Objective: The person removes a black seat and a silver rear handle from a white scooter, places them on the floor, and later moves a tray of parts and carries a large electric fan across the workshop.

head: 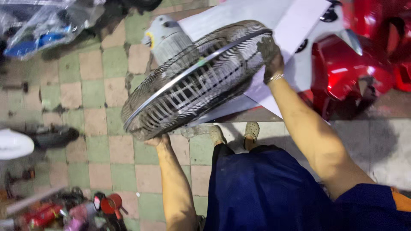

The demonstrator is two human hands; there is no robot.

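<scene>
Underfoot, a checkered tile floor [98,141] in worn green and pink squares. Directly behind the fan, a large white sheet [295,25], propped at a slant, partly hidden by the cage. To the right, glossy red motorbike body panels [342,72], crowding close to the raised right arm. Top left, clear plastic bags [47,25] with something blue inside. At the left edge, a rounded white object [15,145]; bottom left, a jumble of red and pink parts [72,209], too blurred to tell apart.

Counted: one fan, two hands, two feet in pale perforated clogs [234,133] below the cage, one white sheet, several red panels.

Held up in the air over the floor, in front of the body, tilted so one side sits higher at the right: an electric fan [192,81]. Round wire cage of dark, dusty metal, a bright chrome band running around its middle, blades dimly visible inside. Behind it, a pale grey ribbed motor housing [165,38] with a small yellow mark.

Left hand [157,140] under the lower rim, fingers curled up onto the wires, gripping the fan. Right hand [270,53], grimy, clasped over the upper right rim, a thin bracelet at the wrist.
</scene>
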